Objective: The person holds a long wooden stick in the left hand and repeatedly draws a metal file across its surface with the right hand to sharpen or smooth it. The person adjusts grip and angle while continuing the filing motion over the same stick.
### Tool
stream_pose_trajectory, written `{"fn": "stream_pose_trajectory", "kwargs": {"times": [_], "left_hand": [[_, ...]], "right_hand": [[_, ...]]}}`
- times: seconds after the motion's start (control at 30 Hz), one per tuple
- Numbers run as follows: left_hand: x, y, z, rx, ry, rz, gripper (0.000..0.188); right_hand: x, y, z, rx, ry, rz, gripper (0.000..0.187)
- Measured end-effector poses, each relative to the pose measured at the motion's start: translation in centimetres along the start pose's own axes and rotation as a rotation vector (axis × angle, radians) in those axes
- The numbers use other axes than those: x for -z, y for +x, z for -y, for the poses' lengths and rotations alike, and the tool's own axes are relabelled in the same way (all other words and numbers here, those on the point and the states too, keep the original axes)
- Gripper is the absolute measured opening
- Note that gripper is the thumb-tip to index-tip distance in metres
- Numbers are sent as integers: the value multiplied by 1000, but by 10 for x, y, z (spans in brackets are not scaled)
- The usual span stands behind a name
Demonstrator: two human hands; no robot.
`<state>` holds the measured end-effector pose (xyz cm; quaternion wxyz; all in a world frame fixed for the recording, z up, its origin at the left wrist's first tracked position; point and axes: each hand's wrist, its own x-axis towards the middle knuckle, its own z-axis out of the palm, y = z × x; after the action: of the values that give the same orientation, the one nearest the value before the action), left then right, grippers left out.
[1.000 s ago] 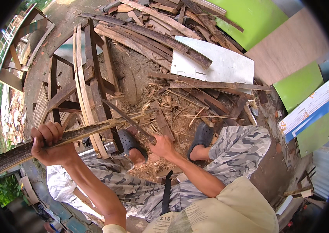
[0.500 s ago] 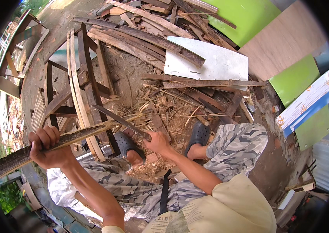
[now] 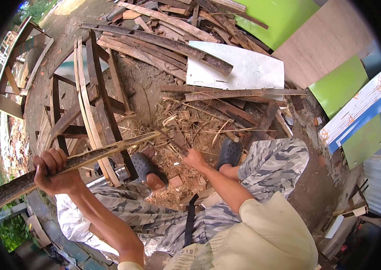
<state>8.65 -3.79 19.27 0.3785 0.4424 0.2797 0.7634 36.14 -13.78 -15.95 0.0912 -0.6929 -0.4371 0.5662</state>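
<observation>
Two hands busy: left hand (image 3: pixel 55 173) wrapped tight round a long dark bamboo strip (image 3: pixel 71 162), held slanting up-right over the knees, its split tip near a wooden frame (image 3: pixel 93 99). Right hand (image 3: pixel 195 158) fisted on a knife (image 3: pixel 177 147), blade pointing up-left, low over wood shavings (image 3: pixel 190 126) on the ground. Black clogs (image 3: pixel 144 165) just beside.

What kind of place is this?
Likely an outdoor woodworking yard: scrap planks heaped on bare ground, wood shavings underfoot, and the left hand gripping a rough bamboo strip.
</observation>
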Motion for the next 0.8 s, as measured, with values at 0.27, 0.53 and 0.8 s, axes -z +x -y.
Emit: {"fn": "stream_pose_trajectory", "kwargs": {"times": [0.27,0.53,0.8], "left_hand": [[8,-2,-1,-26,53,-59,29],[9,-4,-3,-12,0,-29,29],[9,-11,-6,-19,8,-42,29]], "right_hand": [[-6,-26,44,91,-64,-3,37],[-22,4,-42,-107,-14,-88,40],[-27,-61,82,438,74,-105,27]]}}
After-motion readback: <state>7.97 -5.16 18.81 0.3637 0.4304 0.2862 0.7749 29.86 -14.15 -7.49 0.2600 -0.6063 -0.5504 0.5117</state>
